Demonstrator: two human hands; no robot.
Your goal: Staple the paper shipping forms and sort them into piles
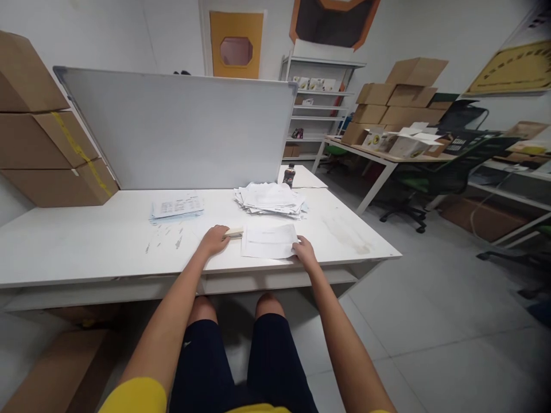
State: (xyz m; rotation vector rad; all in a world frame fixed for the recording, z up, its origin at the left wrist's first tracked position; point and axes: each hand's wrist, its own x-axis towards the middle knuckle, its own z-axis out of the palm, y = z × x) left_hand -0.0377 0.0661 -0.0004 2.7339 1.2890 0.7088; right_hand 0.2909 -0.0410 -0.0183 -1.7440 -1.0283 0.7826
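Observation:
My left hand [214, 240] is closed around a small cream-coloured stapler [235, 233], whose front end points right and reaches the left edge of a white printed sheet [270, 241]. Whether the sheet lies between its jaws is too small to tell. At the sheet's right edge, my right hand [305, 252] pinches the paper near the corner. Behind the sheet is a messy, thick pile of papers [271, 198]. A smaller stack of printed papers [178, 207] with bluish sheets under it lies farther left on the white table [107, 246].
A whiteboard [185, 132] stands upright along the table's back edge. Cardboard boxes [55, 186] are stacked at the left end. A dark bottle [289, 176] stands behind the paper pile. Office chairs and a box-laden table [383, 162] are to the right.

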